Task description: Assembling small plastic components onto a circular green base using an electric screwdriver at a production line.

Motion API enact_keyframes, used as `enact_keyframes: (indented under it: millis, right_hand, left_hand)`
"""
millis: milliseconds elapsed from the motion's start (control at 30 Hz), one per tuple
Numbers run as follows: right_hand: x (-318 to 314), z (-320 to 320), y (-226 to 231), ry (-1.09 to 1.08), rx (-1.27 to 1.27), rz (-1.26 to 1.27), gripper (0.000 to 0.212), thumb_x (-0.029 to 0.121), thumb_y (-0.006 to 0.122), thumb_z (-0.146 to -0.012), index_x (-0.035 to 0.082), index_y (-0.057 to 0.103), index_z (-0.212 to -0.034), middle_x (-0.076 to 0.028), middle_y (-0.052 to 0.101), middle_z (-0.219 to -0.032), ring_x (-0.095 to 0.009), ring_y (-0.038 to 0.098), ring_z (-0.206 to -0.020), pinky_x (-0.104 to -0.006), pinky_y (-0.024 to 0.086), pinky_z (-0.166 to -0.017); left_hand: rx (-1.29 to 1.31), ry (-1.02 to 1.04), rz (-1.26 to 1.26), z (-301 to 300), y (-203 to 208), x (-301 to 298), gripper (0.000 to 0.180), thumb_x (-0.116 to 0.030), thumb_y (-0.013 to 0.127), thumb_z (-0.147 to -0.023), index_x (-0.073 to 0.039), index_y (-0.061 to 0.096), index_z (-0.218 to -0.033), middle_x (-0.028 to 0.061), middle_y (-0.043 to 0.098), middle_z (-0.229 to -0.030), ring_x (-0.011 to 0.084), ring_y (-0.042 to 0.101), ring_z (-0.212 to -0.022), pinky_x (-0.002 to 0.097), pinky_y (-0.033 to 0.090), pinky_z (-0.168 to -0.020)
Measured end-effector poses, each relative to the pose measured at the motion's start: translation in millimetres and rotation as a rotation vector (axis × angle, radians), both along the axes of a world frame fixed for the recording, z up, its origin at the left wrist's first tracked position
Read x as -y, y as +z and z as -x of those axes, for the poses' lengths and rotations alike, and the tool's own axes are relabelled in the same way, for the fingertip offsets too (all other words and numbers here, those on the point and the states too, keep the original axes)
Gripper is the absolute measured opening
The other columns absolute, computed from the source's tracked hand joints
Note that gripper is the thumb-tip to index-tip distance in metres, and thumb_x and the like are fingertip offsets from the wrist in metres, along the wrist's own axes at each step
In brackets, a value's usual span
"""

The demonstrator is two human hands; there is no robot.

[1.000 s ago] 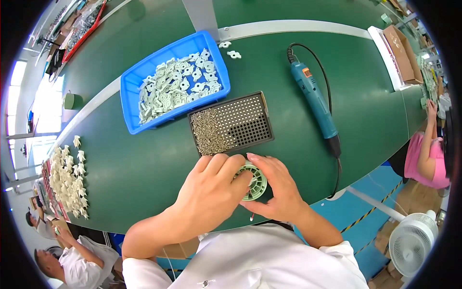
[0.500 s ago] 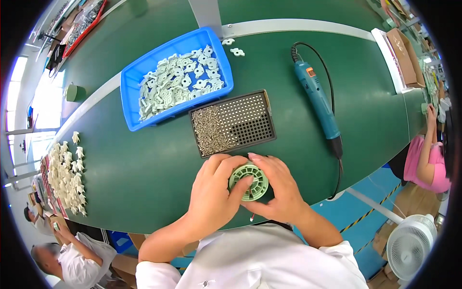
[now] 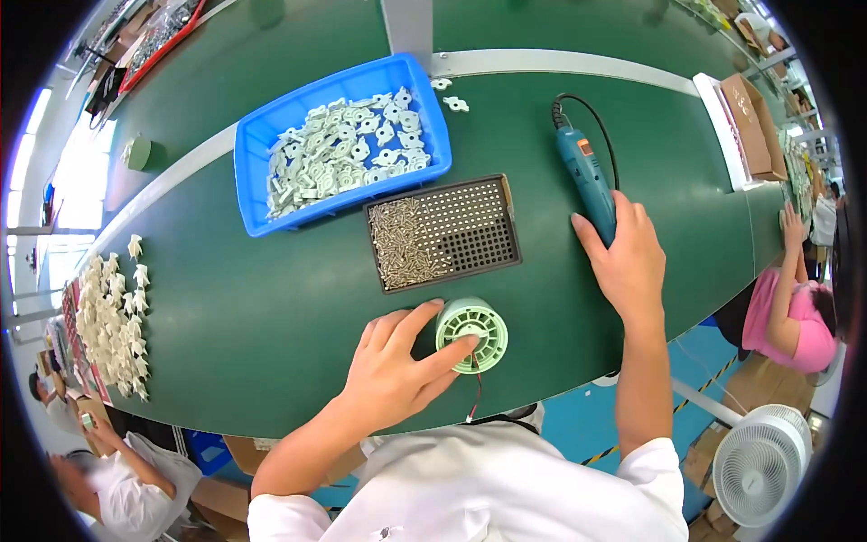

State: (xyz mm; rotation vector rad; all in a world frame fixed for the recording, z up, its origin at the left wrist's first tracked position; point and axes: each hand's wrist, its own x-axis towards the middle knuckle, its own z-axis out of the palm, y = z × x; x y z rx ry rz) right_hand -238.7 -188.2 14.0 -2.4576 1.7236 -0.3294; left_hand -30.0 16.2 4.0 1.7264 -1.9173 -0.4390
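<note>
A pale green round plastic housing [image 3: 489, 354] with a slotted, spoked top stands near the table's front edge. A thin dark and red wire [image 3: 479, 390] with a small white connector hangs from it. My left hand [image 3: 394, 366] grips the housing from the left, thumb pressed on the middle of its top and fingers against its far left side. To the right, a teal electric screwdriver [image 3: 589, 185] lies on the table. Across its lower body is my right hand [image 3: 629, 264], thumb on one side and fingers on the other, hiding the tip.
A black perforated tray [image 3: 513, 256] of small screws sits beyond the housing. Behind it stands a blue bin [image 3: 255, 185] of pale green parts. Cream parts [image 3: 113, 325] lie far left; the screwdriver's black cable [image 3: 607, 122] curves at the back. A white fan [image 3: 761, 465] stands right, off the table.
My right hand has left the housing and moved right onto the electric screwdriver. My left hand stays on the housing, whose wire now shows more fully.
</note>
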Motion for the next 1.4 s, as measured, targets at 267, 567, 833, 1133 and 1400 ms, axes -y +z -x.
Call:
enact_keyframes:
  millis: [267, 567, 833, 1133, 1400]
  right_hand:
    - [10.4, 35.3, 47.4, -0.021, 1.338, -0.713, 0.049, 0.032, 0.056, -0.092, -0.003, 0.049, -0.124, -0.005, 0.052, -0.085, -0.012, 0.052, -0.069, -0.0234, 0.041, -0.063]
    - [-13.2, -27.5, 85.0, 0.691, 1.739, -0.651, 0.063, 0.036, 0.052, -0.089, -0.001, 0.033, -0.136, -0.015, 0.051, -0.094, -0.025, 0.056, -0.069, -0.0393, 0.048, -0.062]
    - [-7.6, -80.9, 51.1, 0.739, 1.586, -0.410, 0.054, 0.051, 0.052, -0.087, 0.001, 0.051, -0.108, -0.011, 0.054, -0.079, -0.023, 0.055, -0.060, -0.0387, 0.047, -0.058]
    - [-8.4, -93.2, 41.8, 0.623, 1.538, -0.399, 0.055, 0.052, 0.054, -0.087, 0.000, 0.051, -0.104, -0.011, 0.054, -0.075, -0.023, 0.055, -0.055, -0.0374, 0.047, -0.054]
    - [-6.8, -93.4, 42.7, 0.623, 1.509, -0.402, 0.052, 0.051, 0.055, -0.087, 0.001, 0.051, -0.102, -0.011, 0.054, -0.074, -0.023, 0.056, -0.055, -0.0373, 0.047, -0.054]
  left_hand:
    - [-0.064, 0.051, 0.122, 6.6, -0.6, 6.5, 0.052, -0.016, 0.080, -0.058, -0.022, 0.067, -0.109, 0.0149, 0.057, -0.123, 0.0302, 0.059, -0.096, 0.0407, 0.048, -0.081]
    - [-0.071, 0.076, 0.139, 5.9, -8.4, 11.7, 0.046, -0.023, 0.078, -0.066, -0.027, 0.067, -0.111, 0.0154, 0.059, -0.119, 0.0291, 0.060, -0.097, 0.0409, 0.048, -0.084]
    - [-0.095, 0.051, 0.189, 2.2, -11.0, 16.5, 0.046, -0.027, 0.078, -0.065, -0.027, 0.067, -0.109, 0.0134, 0.060, -0.114, 0.0229, 0.058, -0.085, 0.0369, 0.045, -0.081]
    - [-0.104, 0.082, 0.225, 2.0, -15.0, 16.3, 0.049, -0.028, 0.081, -0.062, -0.030, 0.067, -0.108, 0.0103, 0.062, -0.109, 0.0227, 0.058, -0.081, 0.0363, 0.045, -0.075]
    - [-0.102, 0.085, 0.231, 2.4, -15.3, 17.4, 0.050, -0.028, 0.082, -0.061, -0.030, 0.067, -0.109, 0.0103, 0.062, -0.108, 0.0227, 0.058, -0.081, 0.0367, 0.045, -0.075]
